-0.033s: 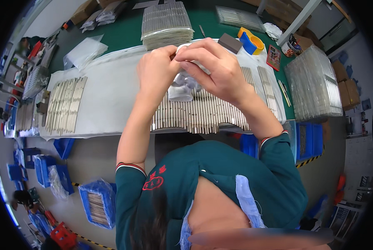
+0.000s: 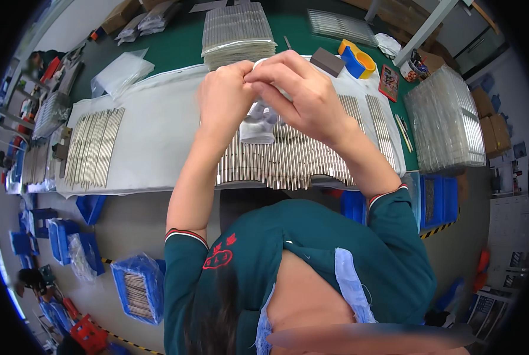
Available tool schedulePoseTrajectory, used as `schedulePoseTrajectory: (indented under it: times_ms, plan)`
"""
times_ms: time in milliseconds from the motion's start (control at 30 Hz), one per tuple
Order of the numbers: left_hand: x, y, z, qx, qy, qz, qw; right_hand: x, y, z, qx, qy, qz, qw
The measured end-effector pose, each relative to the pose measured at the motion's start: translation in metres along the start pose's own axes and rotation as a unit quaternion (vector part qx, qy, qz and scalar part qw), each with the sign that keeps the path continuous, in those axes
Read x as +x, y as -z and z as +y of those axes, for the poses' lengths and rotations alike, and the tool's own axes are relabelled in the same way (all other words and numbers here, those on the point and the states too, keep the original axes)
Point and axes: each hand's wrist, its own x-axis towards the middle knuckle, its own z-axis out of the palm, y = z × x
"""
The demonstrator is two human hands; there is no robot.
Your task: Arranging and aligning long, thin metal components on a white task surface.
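Observation:
My left hand (image 2: 224,97) and my right hand (image 2: 306,97) meet above the middle of the white-covered table, fingertips pinched together. Between them shows a small white piece (image 2: 258,63), soft-looking and mostly covered by the fingers; its kind I cannot make out. Just below the hands lies a small heap of whitish, translucent crumpled pieces (image 2: 257,131), partly hidden by my right hand. The heap rests on a long row of thin silvery metal rods (image 2: 276,160) laid side by side. Both hands are apart from the rods.
More rods (image 2: 94,148) lie at the left of the white cloth (image 2: 158,130). Behind stands a stack of clear trays (image 2: 238,35). A grey block (image 2: 327,61), a yellow-and-blue tape dispenser (image 2: 357,59) and a red-edged phone-like object (image 2: 389,81) sit back right, near wrapped trays (image 2: 445,118).
Both hands shift very slightly, the right fingertips a little to the left over the white piece. The rods and the heap stay put.

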Motion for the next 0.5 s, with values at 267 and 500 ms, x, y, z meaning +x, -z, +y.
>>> schedulePoseTrajectory:
  times_ms: [267, 500]
  plan:
    - [0.007, 0.002, 0.006, -0.099, -0.07, 0.064, 0.991, 0.0, -0.011, 0.009, -0.038, -0.124, -0.113, 0.985]
    - [-0.023, -0.021, 0.026, 0.09, -0.33, 0.116, 0.932, -0.029, -0.026, 0.043, 0.15, -0.096, -0.254, 0.951]
